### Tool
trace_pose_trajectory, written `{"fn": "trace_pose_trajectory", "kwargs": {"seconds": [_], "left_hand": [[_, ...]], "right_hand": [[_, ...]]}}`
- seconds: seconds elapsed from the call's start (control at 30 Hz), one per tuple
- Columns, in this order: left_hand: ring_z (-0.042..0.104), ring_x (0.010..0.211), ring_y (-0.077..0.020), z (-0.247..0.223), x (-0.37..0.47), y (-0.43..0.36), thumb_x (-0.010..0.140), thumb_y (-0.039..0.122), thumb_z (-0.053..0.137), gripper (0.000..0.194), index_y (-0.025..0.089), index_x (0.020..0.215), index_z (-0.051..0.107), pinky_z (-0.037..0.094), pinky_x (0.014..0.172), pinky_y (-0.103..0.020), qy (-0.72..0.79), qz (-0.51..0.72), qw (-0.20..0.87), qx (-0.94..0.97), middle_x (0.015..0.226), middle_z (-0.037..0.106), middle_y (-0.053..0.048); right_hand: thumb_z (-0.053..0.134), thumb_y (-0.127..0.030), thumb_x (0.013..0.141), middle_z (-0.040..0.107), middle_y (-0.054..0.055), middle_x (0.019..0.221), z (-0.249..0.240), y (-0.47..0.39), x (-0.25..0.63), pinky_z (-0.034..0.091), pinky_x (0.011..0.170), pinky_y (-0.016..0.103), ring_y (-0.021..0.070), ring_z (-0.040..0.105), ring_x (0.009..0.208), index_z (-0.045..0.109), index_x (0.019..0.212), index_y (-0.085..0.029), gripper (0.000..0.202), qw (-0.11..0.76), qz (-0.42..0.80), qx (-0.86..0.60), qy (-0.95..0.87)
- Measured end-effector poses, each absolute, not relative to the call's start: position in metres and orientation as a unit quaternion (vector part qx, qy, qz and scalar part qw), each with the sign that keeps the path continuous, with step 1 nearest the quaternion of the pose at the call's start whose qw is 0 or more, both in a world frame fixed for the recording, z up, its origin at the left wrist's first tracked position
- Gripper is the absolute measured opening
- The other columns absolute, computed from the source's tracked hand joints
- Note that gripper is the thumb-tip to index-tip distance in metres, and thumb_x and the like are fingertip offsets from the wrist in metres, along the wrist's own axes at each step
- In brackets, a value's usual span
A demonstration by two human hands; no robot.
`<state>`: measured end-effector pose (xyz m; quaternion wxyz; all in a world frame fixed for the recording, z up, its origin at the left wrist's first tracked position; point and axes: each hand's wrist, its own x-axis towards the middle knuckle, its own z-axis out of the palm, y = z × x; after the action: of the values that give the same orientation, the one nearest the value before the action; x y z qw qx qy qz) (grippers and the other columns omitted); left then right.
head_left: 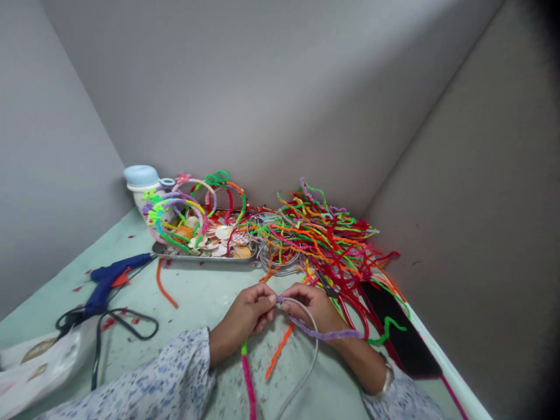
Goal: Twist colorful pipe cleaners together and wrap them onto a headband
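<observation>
My left hand [247, 312] is closed in a pinch on the end of a thin grey hoop [315, 344], where a lilac pipe cleaner [341, 335] is wound around it. Facing it, my right hand [317, 306] pinches close to the same spot, on the lilac pipe cleaner. That pipe cleaner's loose tail runs right across my wrist toward a green twisted piece [387, 331]. Below my left hand hangs a pink and green fuzzy strip [247, 379]; whether it belongs to the hoop I cannot tell. An orange pipe cleaner [279, 352] lies beneath my hands.
Behind my hands spreads a tangled pile of pipe cleaners [324, 227]. A metal tray [205, 256] holds shells and colourful wrapped hoops [177, 213], beside a white bottle [140, 181]. A blue glue gun [102, 283] with its cord lies left, a black phone [402, 329] right. Grey walls enclose the table.
</observation>
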<state>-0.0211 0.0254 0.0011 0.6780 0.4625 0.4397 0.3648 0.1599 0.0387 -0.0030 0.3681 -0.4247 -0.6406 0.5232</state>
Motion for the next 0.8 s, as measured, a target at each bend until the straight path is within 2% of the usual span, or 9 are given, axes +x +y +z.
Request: {"fn": "trace_pose_trajectory", "kwargs": {"seconds": [0.2, 0.43, 0.8], "left_hand": [[0.031, 0.032, -0.0028, 0.000, -0.023, 0.027, 0.076, 0.046, 0.064, 0.032, 0.017, 0.075, 0.052, 0.018, 0.033, -0.016, 0.438, 0.345, 0.690, 0.461, 0.050, 0.050, 0.008], [0.034, 0.030, -0.0028, 0.004, -0.026, 0.030, 0.074, 0.045, 0.065, 0.031, 0.017, 0.073, 0.052, 0.019, 0.031, -0.016, 0.429, 0.311, 0.709, 0.465, 0.049, 0.052, 0.007], [0.033, 0.028, -0.0026, 0.006, -0.030, 0.036, 0.072, 0.039, 0.066, 0.026, 0.017, 0.069, 0.052, 0.018, 0.029, -0.016, 0.407, 0.266, 0.741, 0.463, 0.046, 0.052, 0.007]], "right_hand": [[0.068, -0.047, 0.080, 0.067, 0.003, 0.079, -0.009, 0.039, 0.164, 0.049, 0.067, 0.027, 0.0158, 0.061, 0.073, 0.070, 0.086, -0.018, 0.030, 0.369, 0.455, -0.413, -0.697], [0.059, -0.034, 0.090, 0.067, 0.005, 0.082, -0.003, 0.034, 0.170, 0.048, 0.070, 0.027, 0.0159, 0.062, 0.076, 0.070, 0.091, -0.020, 0.018, 0.363, 0.313, -0.370, -0.796], [0.048, -0.023, 0.096, 0.072, 0.010, 0.090, 0.004, 0.031, 0.178, 0.050, 0.075, 0.031, 0.0194, 0.065, 0.083, 0.069, 0.100, -0.018, 0.022, 0.322, 0.113, -0.290, -0.894]]}}
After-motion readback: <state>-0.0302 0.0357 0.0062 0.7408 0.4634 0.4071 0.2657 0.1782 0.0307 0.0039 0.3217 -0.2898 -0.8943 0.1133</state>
